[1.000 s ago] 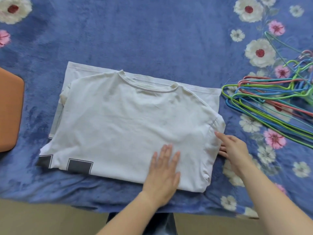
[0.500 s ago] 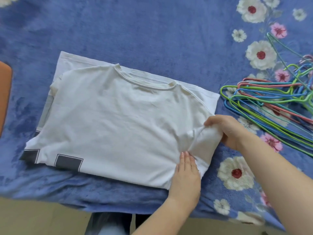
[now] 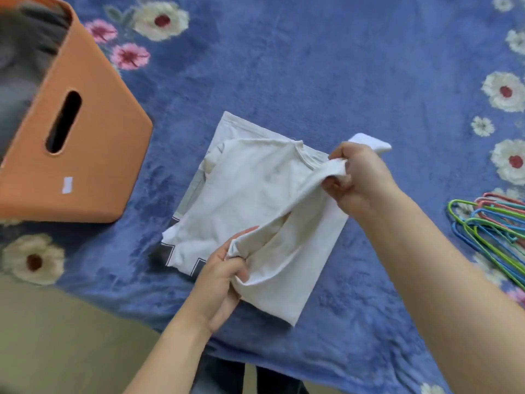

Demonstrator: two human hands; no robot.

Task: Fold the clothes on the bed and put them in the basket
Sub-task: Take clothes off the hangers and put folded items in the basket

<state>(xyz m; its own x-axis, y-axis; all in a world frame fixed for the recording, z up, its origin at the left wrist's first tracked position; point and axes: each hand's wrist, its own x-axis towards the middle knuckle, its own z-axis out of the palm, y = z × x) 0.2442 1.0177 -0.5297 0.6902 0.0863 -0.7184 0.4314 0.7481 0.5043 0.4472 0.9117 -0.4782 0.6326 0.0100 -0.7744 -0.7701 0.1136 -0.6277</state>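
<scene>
White cotton T-shirt (image 3: 250, 194) with dark square prints, on a bed (image 3: 284, 66) covered in blue plush patterned with white and pink flowers, close to the near edge. Beyond that edge, at lower left, beige floor (image 3: 56, 336); at the bottom of the view, dark trouser legs (image 3: 221, 376). Left of the shirt and apart from it, on the same cover, an orange rectangular basket (image 3: 93, 143) with a slot handle and a small white label on its wall, dark grey clothes (image 3: 25, 52) inside. Far right, well apart from the shirt, a heap of thin hangers (image 3: 488, 223) in green, blue and pink.

Shirt spread in a rough rectangle, ribbed collar toward the far side, dark squares showing at the near-left hem, a grey strip along the left edge. Right part of the top layer lifted off the layer beneath and drawn into a slack, creased fold between both hands. Left grip (image 3: 224, 274): thumb and curled fingers pinching the near end of the lifted edge. Right grip (image 3: 360, 177): curled fingers pinching the far end of the same edge, just beside the collar. White corner of cloth poking out past the right knuckles. Both forearms bare.
</scene>
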